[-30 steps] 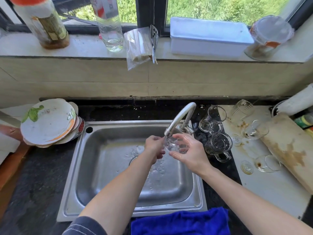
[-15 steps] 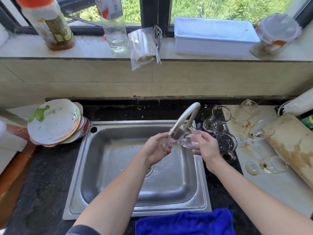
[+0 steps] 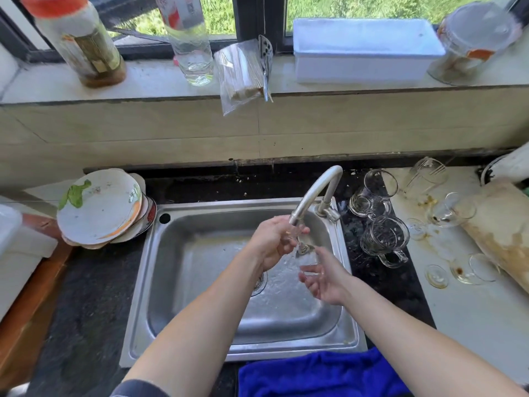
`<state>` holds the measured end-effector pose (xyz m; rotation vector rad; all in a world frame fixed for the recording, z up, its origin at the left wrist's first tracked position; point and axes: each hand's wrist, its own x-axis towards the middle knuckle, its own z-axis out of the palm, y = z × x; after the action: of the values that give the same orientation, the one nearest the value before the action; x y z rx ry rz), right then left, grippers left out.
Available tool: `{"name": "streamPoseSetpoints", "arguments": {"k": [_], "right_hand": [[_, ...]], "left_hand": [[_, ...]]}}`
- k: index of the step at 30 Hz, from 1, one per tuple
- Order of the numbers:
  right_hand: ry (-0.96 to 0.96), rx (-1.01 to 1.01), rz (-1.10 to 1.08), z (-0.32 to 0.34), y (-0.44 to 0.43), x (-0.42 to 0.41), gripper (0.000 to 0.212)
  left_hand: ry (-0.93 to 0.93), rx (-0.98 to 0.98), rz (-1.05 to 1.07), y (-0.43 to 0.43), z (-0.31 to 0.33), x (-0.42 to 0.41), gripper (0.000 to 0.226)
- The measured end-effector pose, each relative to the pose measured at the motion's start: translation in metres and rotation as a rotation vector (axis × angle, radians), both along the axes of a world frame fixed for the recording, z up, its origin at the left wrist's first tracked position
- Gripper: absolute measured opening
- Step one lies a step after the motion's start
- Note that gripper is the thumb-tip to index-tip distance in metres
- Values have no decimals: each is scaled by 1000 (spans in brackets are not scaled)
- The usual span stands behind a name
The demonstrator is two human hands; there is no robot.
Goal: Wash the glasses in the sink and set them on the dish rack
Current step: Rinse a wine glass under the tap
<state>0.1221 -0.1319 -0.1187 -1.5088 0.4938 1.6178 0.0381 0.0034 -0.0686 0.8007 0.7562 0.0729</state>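
A clear stemmed glass (image 3: 307, 260) is tilted under the tap (image 3: 315, 193), with water running over it into the steel sink (image 3: 200, 282). My left hand (image 3: 272, 239) grips its upper end right at the spout. Just below, my right hand (image 3: 325, 277) cups the lower part between thumb and curled fingers. Much of the glass is blurred by water. To the right of the sink stand glass mugs (image 3: 383, 239) and a tumbler (image 3: 426, 176). Stained stemmed glasses (image 3: 450, 212) lie on the white counter.
A stack of dirty plates (image 3: 100, 207) sits left of the sink. A blue towel (image 3: 320, 373) hangs at the front edge. A stained cutting board (image 3: 506, 233) lies far right. Bottles (image 3: 83, 44), a bag and a white box (image 3: 360, 50) line the windowsill.
Water now runs from the tap. The glass has tipped from lying level between my hands to slanting downward, and my right hand has dropped lower beneath it.
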Motion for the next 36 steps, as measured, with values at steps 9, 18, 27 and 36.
{"name": "streamPoseSetpoints", "arguments": {"k": [9, 18, 27, 36], "right_hand": [[-44, 89, 118, 5, -4, 14, 43], [-934, 251, 885, 29, 18, 17, 34], [-1135, 116, 866, 22, 57, 1, 39], [-1064, 264, 548, 14, 67, -21, 43]], "left_hand": [[21, -128, 32, 12, -10, -7, 18], [125, 49, 17, 23, -13, -17, 23], [486, 441, 188, 45, -23, -49, 18], [624, 612, 83, 47, -42, -82, 19]]}}
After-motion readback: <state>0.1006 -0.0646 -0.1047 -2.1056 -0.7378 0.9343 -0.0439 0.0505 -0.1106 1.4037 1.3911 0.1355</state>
